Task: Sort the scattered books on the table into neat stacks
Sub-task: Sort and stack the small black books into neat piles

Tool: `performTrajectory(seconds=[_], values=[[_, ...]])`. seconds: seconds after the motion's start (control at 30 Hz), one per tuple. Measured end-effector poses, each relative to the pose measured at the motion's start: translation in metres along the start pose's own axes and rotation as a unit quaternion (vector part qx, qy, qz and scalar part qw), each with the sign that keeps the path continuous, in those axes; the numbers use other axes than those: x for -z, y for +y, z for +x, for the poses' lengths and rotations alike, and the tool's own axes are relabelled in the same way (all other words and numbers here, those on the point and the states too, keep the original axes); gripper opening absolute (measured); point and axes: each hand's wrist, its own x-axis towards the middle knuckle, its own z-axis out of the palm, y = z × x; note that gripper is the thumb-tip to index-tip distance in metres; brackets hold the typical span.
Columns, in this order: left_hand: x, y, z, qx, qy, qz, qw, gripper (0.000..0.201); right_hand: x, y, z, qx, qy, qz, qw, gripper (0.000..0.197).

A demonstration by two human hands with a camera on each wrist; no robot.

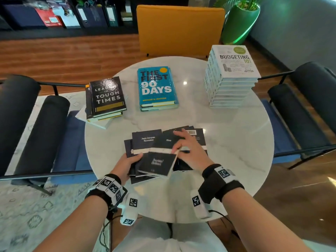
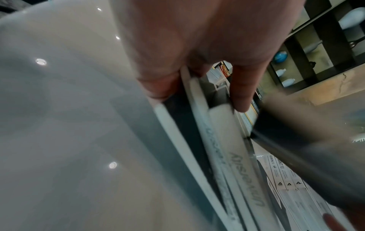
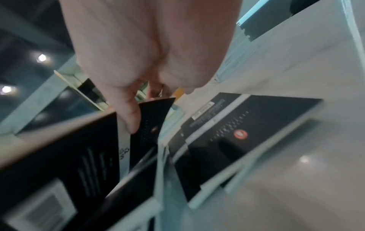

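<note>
The right hand (image 1: 189, 151) pinches the right edge of a small dark paperback (image 1: 158, 165), thumb on one side and fingers curled over the other, tilting it up off the heap; in the right wrist view a fingertip (image 3: 131, 120) presses on a black cover. The left hand (image 1: 127, 163) grips the left side of a few gathered dark books (image 2: 221, 140) (their pale page edges and spines show in the left wrist view), thumb on top and fingers curled beneath. Both hands work over a loose pile of dark paperbacks (image 1: 145, 140) fanned out near the front edge of the round white marble table (image 1: 236, 139), one cover reading Jean-Jacques Rousseau. Along the far edge stand three stacks, well apart: a short stack topped by "Leading in Tough Times" (image 1: 107, 96) at the left edge, overhanging it slightly, a low blue stack "The First 90 Days" (image 1: 156, 88) in the middle, and a tall white "Budgeting 101" stack (image 1: 231, 75) at the right. A yellow chair (image 1: 180, 30) stands beyond the table.
</note>
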Motion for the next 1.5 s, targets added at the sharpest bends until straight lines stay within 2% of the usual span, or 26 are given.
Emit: performTrajectory(seconds=[0.07,0.13,0.2,0.3,0.37,0.47,0.5,0.53,0.67,0.77,0.83,0.93,1.0,1.03,1.1,1.2,1.27,1.33,1.37,1.4,1.43,1.5], values=[[0.004,0.004,-0.001,0.013,-0.018,-0.006,1.000,0.020,-0.010,0.014,0.000,0.001,-0.009,-0.061,0.998,0.036],[0.006,0.005,-0.002,0.006,-0.042,0.023,0.999,0.031,-0.018,0.022,0.001,0.003,0.019,-0.123,0.992,0.037],[0.009,0.003,0.000,-0.018,-0.051,0.063,0.997,0.053,-0.027,0.022,0.004,0.004,0.068,-0.158,0.985,0.036],[0.014,-0.002,0.007,-0.026,-0.022,0.097,0.995,0.085,-0.031,0.022,0.006,0.001,0.154,-0.220,0.963,0.041],[0.018,-0.008,0.015,-0.027,0.004,0.100,0.995,0.094,-0.026,0.028,0.002,-0.093,0.198,-0.265,0.939,0.051],[0.021,-0.013,0.018,-0.032,0.025,0.105,0.994,0.098,-0.014,0.039,-0.006,-0.312,0.212,-0.224,0.898,0.088],[0.021,-0.012,0.017,-0.033,0.024,0.105,0.994,0.098,-0.010,0.041,-0.008,-0.346,0.205,-0.196,0.894,0.089],[0.021,-0.011,0.015,-0.034,0.021,0.103,0.994,0.096,-0.005,0.043,-0.009,-0.358,0.206,-0.167,0.895,0.081],[0.017,-0.003,0.009,-0.031,0.006,0.090,0.995,0.080,0.022,0.035,-0.005,-0.318,0.287,-0.025,0.903,0.041],[0.015,0.001,0.006,-0.029,0.000,0.082,0.996,0.051,0.033,0.003,0.002,-0.193,0.297,0.071,0.933,0.033],[0.014,0.005,0.004,-0.024,-0.015,0.085,0.996,0.035,0.032,-0.021,0.008,-0.091,0.251,0.057,0.962,0.030],[0.016,0.012,0.002,-0.001,-0.017,0.066,0.998,0.016,0.016,-0.039,0.013,-0.001,0.109,0.048,0.993,0.031],[0.022,0.016,0.003,0.035,-0.017,0.023,0.999,0.037,-0.001,-0.032,0.013,-0.013,0.022,-0.008,1.000,0.038],[0.024,0.018,0.003,0.045,-0.030,0.016,0.998,0.047,-0.009,-0.025,0.013,-0.026,0.002,-0.046,0.999,0.039],[0.024,0.018,0.003,0.035,-0.052,0.037,0.997,0.060,-0.024,-0.009,0.014,-0.026,0.004,-0.098,0.995,0.041],[0.023,0.010,0.010,-0.001,-0.032,0.098,0.995,0.095,-0.040,0.003,0.018,-0.023,0.038,-0.164,0.985,0.049],[0.025,0.004,0.015,-0.010,-0.012,0.111,0.994,0.097,-0.038,0.007,0.018,-0.061,0.088,-0.212,0.971,0.052],[0.030,0.000,0.018,-0.014,-0.004,0.109,0.994,0.096,-0.028,0.016,0.016,-0.182,0.160,-0.255,0.936,0.052],[0.031,-0.002,0.019,-0.019,0.000,0.105,0.994,0.096,-0.022,0.023,0.015,-0.257,0.174,-0.259,0.915,0.066],[0.033,-0.003,0.020,-0.022,0.006,0.104,0.994,0.096,-0.016,0.027,0.013,-0.313,0.169,-0.256,0.899,0.080],[0.033,-0.004,0.020,-0.024,0.010,0.101,0.995,0.097,-0.011,0.034,0.013,-0.345,0.156,-0.250,0.891,0.087],[0.034,-0.004,0.020,-0.026,0.008,0.094,0.995,0.094,0.002,0.047,0.014,-0.366,0.156,-0.213,0.892,0.081]])
